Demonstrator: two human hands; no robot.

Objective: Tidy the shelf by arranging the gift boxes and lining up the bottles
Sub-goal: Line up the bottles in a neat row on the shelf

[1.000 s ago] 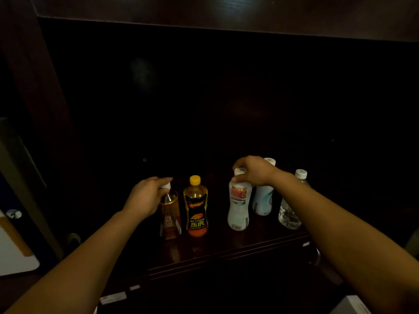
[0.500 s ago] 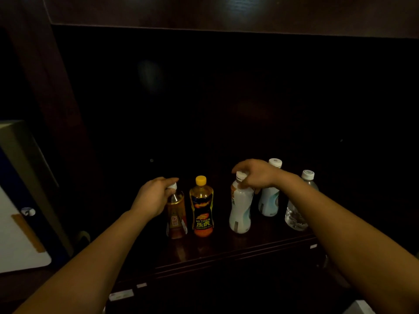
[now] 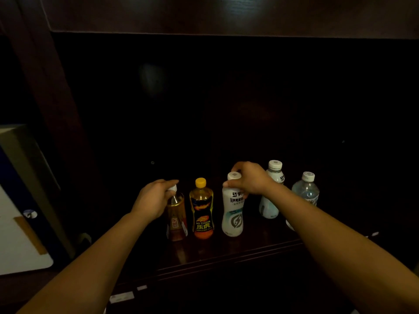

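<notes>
Several bottles stand on a dark wooden shelf (image 3: 226, 257). My left hand (image 3: 153, 198) grips the neck of a brown tea bottle (image 3: 176, 220) at the left end. Beside it stands a yellow-capped orange bottle (image 3: 201, 211), untouched. My right hand (image 3: 251, 177) holds the neck of a white bottle (image 3: 233, 216) with a grey bolt logo facing me. Farther back and to the right stand a second white bottle (image 3: 272, 191) and a clear water bottle (image 3: 306, 191), partly hidden by my right forearm. No gift boxes show.
The shelf's back is dark and deep behind the bottles. A dark wooden upright (image 3: 45, 98) bounds the left side. A white and blue box (image 3: 20, 223) stands outside it at far left. Small white labels (image 3: 122, 296) sit on the edge below the shelf.
The white bottle under my right hand has turned: its red label faced me before, now the grey bolt logo does. My left hand stays on the brown bottle. The view has shifted slightly.
</notes>
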